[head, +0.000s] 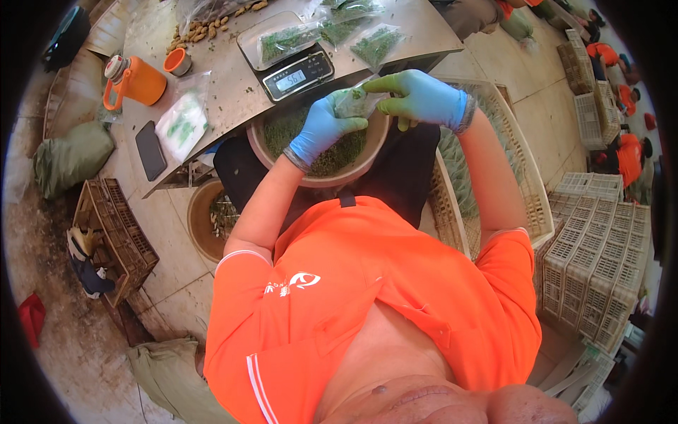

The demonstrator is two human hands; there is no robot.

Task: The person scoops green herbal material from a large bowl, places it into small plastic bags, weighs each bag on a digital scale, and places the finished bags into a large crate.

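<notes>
My left hand point(328, 124), in a blue glove, grips a small clear plastic bag point(354, 104) with some green leaves inside. My right hand point(424, 100), gloved too with green-stained fingertips, has its fingers at the bag's right edge; whether they pinch it I cannot tell. Both hands are above a round tub point(339, 183) of small green leafy herbs point(331, 153) between my knees. Beyond them, a digital scale point(297, 71) on the metal table carries a filled bag of greens point(286, 43). Another filled bag point(376, 46) lies right of the scale.
On the metal table point(233, 100) are an orange jug point(140, 82), a cup point(177, 62), peanuts point(198, 33), flat plastic bags point(183, 124) and a phone point(151, 151). A plastic crate point(529, 180) of filled bags stands at my right. A basin point(204, 222) is on the floor; stacked crates point(593, 265) and people are farther right.
</notes>
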